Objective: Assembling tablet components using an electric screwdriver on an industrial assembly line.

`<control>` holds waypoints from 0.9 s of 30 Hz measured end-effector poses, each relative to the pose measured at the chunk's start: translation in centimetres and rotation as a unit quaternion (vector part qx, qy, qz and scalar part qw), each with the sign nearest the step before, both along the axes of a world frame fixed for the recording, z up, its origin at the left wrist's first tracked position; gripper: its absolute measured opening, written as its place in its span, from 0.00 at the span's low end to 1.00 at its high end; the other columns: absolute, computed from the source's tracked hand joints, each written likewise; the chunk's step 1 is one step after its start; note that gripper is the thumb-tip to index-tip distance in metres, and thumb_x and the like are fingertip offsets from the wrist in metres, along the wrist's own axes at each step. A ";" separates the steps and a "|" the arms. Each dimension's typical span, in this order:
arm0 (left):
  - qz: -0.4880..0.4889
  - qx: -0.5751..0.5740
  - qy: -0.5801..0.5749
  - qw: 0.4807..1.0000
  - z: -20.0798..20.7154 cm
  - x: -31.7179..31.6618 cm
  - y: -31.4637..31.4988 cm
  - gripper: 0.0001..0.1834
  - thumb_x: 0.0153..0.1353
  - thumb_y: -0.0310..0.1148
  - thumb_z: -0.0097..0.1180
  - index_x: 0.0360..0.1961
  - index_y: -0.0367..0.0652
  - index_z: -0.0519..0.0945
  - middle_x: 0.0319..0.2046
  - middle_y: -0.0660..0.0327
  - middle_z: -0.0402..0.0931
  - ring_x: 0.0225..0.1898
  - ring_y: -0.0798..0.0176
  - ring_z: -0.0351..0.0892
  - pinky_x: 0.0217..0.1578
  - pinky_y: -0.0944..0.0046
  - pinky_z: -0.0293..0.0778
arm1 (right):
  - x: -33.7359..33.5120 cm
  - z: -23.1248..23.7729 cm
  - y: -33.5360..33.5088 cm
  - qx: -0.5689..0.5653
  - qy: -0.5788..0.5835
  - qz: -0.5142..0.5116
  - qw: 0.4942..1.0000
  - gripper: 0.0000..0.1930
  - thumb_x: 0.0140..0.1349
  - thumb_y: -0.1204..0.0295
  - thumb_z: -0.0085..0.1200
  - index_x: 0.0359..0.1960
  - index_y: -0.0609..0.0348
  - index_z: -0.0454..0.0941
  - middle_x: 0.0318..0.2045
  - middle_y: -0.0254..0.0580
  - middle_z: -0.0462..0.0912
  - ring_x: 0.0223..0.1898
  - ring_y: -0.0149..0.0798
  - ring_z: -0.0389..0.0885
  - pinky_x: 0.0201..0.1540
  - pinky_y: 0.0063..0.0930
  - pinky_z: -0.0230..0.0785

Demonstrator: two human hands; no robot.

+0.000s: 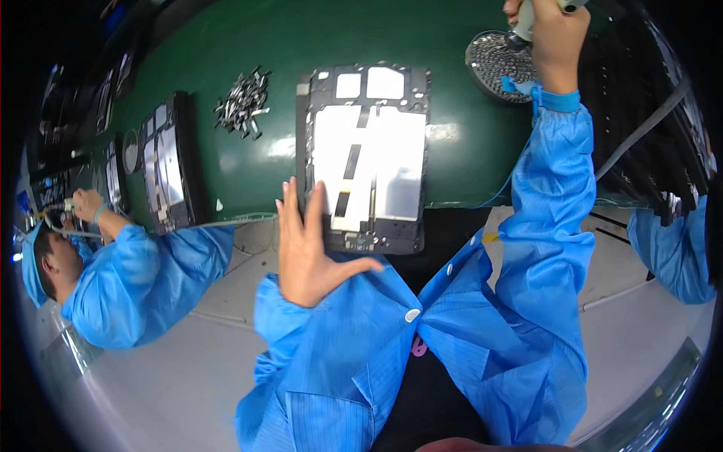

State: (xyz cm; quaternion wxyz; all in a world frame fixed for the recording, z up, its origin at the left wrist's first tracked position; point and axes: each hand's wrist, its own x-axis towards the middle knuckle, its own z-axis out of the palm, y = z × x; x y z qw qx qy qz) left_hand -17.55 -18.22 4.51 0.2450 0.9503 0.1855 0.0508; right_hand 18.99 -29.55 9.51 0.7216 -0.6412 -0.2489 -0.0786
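From my remote view, the desk (pixel 226 169) looks smooth and glossy, throwing back pale patches of light. I see the flat device (pixel 407 233) as dark, plastic-looking framing around silvery panels (pixel 401 143), smooth and metal-bright enough to glare. The hand tool (pixel 525 19) reads to me as pale plastic with a darker tip. Small pieces (pixel 498 64) in the round dish (pixel 472 71) glint like metal; the loose heap (pixel 245 102) mixes dark and shiny surfaces. I make out thin, creased cloth with a slight sheen on the coat (pixel 331 369), and a smooth, plastic-looking button (pixel 412 315).
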 end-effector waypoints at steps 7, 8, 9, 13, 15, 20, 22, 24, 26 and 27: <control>0.043 0.022 -0.152 0.987 -3.4 0.8 -1.4 0.61 0.28 0.47 0.83 0.68 0.41 0.67 0.67 0.30 0.54 0.67 0.29 0.61 0.66 0.39 0.60 | -1.1 0.0 0.0 0.000 0.002 0.017 1.000 0.11 0.63 0.66 0.61 0.31 0.62 0.83 0.13 0.33 0.76 0.11 0.25 0.72 0.15 0.18 0.60; 0.028 0.025 -0.166 0.985 -3.5 1.7 -0.9 0.60 0.28 0.47 0.83 0.67 0.41 0.68 0.67 0.30 0.54 0.66 0.29 0.62 0.65 0.40 0.62 | -1.2 0.2 0.1 -0.003 -0.006 0.015 1.000 0.10 0.63 0.66 0.61 0.31 0.61 0.82 0.13 0.33 0.76 0.11 0.25 0.72 0.15 0.18 0.60; 0.024 -0.008 -0.186 0.982 -3.7 2.9 -0.4 0.57 0.29 0.47 0.83 0.64 0.41 0.70 0.66 0.30 0.55 0.66 0.28 0.62 0.65 0.41 0.63 | -1.3 0.2 0.1 0.002 -0.011 0.013 1.000 0.10 0.63 0.66 0.61 0.31 0.61 0.82 0.13 0.33 0.76 0.11 0.25 0.72 0.15 0.18 0.60; 0.006 -0.010 -0.163 0.987 -1.3 6.8 1.2 0.41 0.40 0.44 0.79 0.55 0.39 0.74 0.61 0.35 0.63 0.61 0.33 0.69 0.58 0.47 0.71 | -0.6 -0.1 -0.7 0.000 -0.009 0.012 1.000 0.08 0.64 0.69 0.60 0.34 0.62 0.82 0.15 0.34 0.77 0.12 0.25 0.72 0.15 0.19 0.61; 0.015 0.061 -0.194 0.979 -0.9 8.2 3.8 0.26 0.51 0.42 0.71 0.45 0.37 0.76 0.52 0.39 0.69 0.51 0.37 0.76 0.48 0.47 0.76 | -0.7 -0.4 -0.1 0.014 0.010 0.028 0.999 0.08 0.64 0.69 0.60 0.34 0.62 0.82 0.16 0.34 0.78 0.12 0.26 0.73 0.15 0.19 0.62; 0.053 0.035 -0.171 0.983 -0.1 20.7 11.6 0.36 0.55 0.55 0.59 0.63 0.48 0.74 0.52 0.44 0.75 0.51 0.42 0.79 0.55 0.51 0.74 | -0.8 0.2 0.2 0.018 0.006 0.023 1.000 0.07 0.63 0.71 0.60 0.34 0.63 0.82 0.19 0.35 0.81 0.13 0.26 0.74 0.15 0.19 0.63; -0.018 0.024 -0.136 0.990 -1.4 23.6 13.0 0.29 0.54 0.50 0.58 0.56 0.48 0.81 0.50 0.46 0.78 0.52 0.43 0.78 0.56 0.52 0.74 | -0.7 -0.3 0.2 0.029 0.009 0.034 0.999 0.07 0.62 0.71 0.61 0.34 0.63 0.82 0.20 0.35 0.81 0.14 0.26 0.74 0.15 0.19 0.63; -0.055 0.009 -0.148 0.987 -3.4 24.1 13.3 0.25 0.52 0.47 0.58 0.49 0.46 0.85 0.47 0.47 0.80 0.51 0.45 0.80 0.56 0.53 0.74 | -0.6 -0.3 0.2 0.024 0.009 0.032 0.999 0.07 0.63 0.71 0.61 0.34 0.63 0.82 0.20 0.36 0.81 0.14 0.26 0.74 0.15 0.19 0.63; -0.042 -0.029 -0.189 0.981 -3.8 24.4 12.0 0.23 0.51 0.45 0.59 0.45 0.42 0.86 0.45 0.48 0.81 0.46 0.47 0.82 0.55 0.55 0.75 | -0.7 0.2 -0.3 0.018 -0.008 0.011 1.000 0.07 0.63 0.71 0.60 0.34 0.63 0.82 0.20 0.35 0.81 0.13 0.26 0.74 0.15 0.19 0.62; -0.037 -0.025 -0.185 0.982 -4.1 24.2 11.8 0.23 0.51 0.45 0.59 0.45 0.42 0.86 0.45 0.48 0.81 0.46 0.47 0.82 0.55 0.55 0.75 | -0.8 0.2 -0.3 0.020 -0.005 0.015 1.000 0.07 0.62 0.71 0.61 0.34 0.63 0.82 0.19 0.35 0.81 0.13 0.26 0.73 0.15 0.19 0.61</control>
